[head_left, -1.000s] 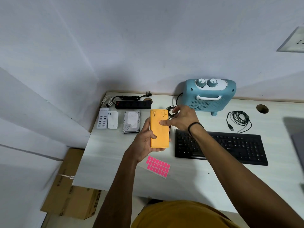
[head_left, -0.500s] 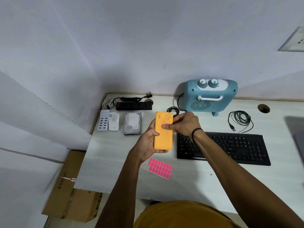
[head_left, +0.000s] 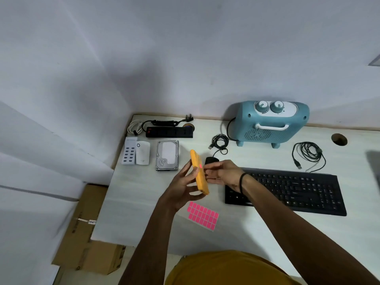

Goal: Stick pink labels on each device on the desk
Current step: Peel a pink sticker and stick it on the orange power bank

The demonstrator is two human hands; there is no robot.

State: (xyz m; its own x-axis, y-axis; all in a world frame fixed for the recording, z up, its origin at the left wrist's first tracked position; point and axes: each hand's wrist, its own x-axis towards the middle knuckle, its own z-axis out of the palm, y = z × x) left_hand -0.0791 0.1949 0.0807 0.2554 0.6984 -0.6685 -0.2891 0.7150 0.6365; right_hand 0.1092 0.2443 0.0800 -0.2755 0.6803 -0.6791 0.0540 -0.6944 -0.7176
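A pale tabletop (head_left: 257, 229) fills the corner of a white-walled room. Well left of the left hand, at the far edge, lie a white multi-port charger (head_left: 130, 153) and a white adapter (head_left: 143, 153) side by side, then a bare hard drive (head_left: 167, 155), with a black power strip (head_left: 169, 132) behind them; none of these shows a pink label.

The left hand (head_left: 183, 190) grips the orange device (head_left: 199, 172), tilted on edge above the tabletop, and one pink label (head_left: 200, 166) already sits on its face. The right hand (head_left: 221, 172) is just beside it, its fingers loosely curled near the label; whether they pinch anything I cannot tell. Just below the left hand lies the sheet of pink labels (head_left: 202, 215), most of it unused.

Behind the right hand is a black mouse (head_left: 210, 160), to its right a black keyboard (head_left: 287, 191), and beyond it a blue heater (head_left: 271, 123), all without visible labels.

So one device looks done and the others remain, as far as I can judge.
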